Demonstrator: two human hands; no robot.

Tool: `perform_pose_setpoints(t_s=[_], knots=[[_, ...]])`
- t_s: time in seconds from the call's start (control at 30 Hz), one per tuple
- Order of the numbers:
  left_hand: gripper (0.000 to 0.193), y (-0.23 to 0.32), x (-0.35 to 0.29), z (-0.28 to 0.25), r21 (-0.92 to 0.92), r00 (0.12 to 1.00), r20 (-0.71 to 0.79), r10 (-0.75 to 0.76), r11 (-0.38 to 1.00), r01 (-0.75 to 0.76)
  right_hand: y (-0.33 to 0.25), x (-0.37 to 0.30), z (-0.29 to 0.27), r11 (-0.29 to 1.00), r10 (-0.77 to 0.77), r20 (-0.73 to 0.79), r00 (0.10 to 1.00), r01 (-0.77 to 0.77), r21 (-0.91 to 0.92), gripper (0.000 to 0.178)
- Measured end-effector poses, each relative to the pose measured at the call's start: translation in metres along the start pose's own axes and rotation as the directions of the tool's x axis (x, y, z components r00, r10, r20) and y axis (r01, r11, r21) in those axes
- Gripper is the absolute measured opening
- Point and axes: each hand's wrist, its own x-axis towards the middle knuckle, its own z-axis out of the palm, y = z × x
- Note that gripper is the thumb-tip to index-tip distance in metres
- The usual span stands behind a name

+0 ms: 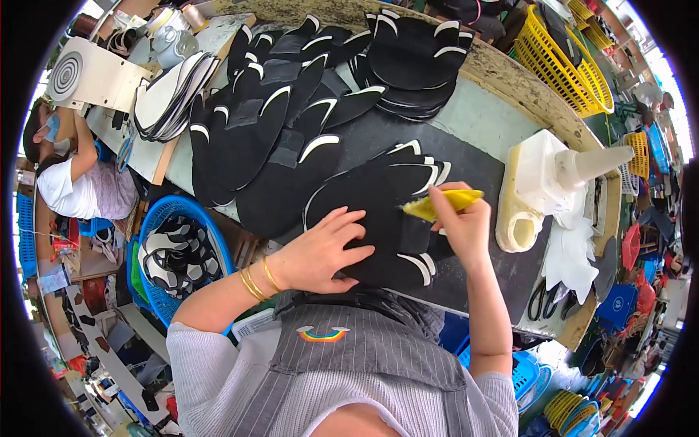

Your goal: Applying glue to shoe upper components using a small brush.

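Left hand (324, 251) flat on a black cut piece (378, 218) with white edge trim, fingers spread and pressing it down onto the worktop (480, 116). Right hand (460, 222) just beside, at the piece's right edge, fingers pinched round a yellow tool (443, 204) whose tip touches the piece; kind of tool hard to tell, half hidden in the grip. Gold bangles (258, 280) on the left wrist. No readable labels or signs nearby; a white plastic jug (535, 186) with a cone-shaped spout to the right of the hands, lying on a dark mat (473, 167), with white cut shapes (571, 255) and black scissors (542, 298) near the worktop's right edge. Further back, overlapping rows of the same black pieces (269, 131) fanned across the worktop, another stack (411, 62) beyond, and a pile of lighter pieces (171, 98) at the far left beside a white machine (91, 76). Blue basket (156, 218) left of the worktop, partly hidden by the arm, holding black-and-white pieces. Yellow baskets (557, 62) at upper right, cut off by the rim. Another person (80, 182) in a white top at the left edge, bent and partly out of frame. Crowded workshop all round, floor cluttered with crates and scraps, details blurred toward the rim.
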Motion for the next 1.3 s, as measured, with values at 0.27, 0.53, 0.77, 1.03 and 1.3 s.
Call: perform_pose_setpoints(t_s=[0.27,0.53,0.77,1.03,1.3], knots=[[0.05,-0.001,0.002,0.004,-0.019,0.999,-0.021,0.025,0.999,-0.026,-0.006,0.011,0.003,0.991,0.068,0.05,0.996,-0.062,-0.117,0.019],[0.044,-0.001,0.003,0.004,-0.003,0.998,-0.053,0.043,0.999,-0.043,0.001,-0.016,-0.006,0.947,-0.128,0.387,0.913,0.228,-0.224,0.01],[0.045,0.001,0.0,0.006,0.0,0.998,-0.044,0.04,0.999,-0.04,-0.014,0.012,-0.019,0.999,-0.033,0.14,0.99,0.037,-0.028,0.008],[0.049,0.003,0.003,0.009,0.026,0.997,-0.078,0.003,1.0,-0.001,-0.004,0.025,-0.016,0.992,-0.081,0.343,0.936,0.108,-0.059,0.009],[0.044,-0.005,0.003,-0.011,-0.474,0.964,-0.083,-0.253,0.861,0.185,-0.015,-0.023,-0.094,0.986,-0.163,-0.115,0.98,0.165,0.004,0.006]])
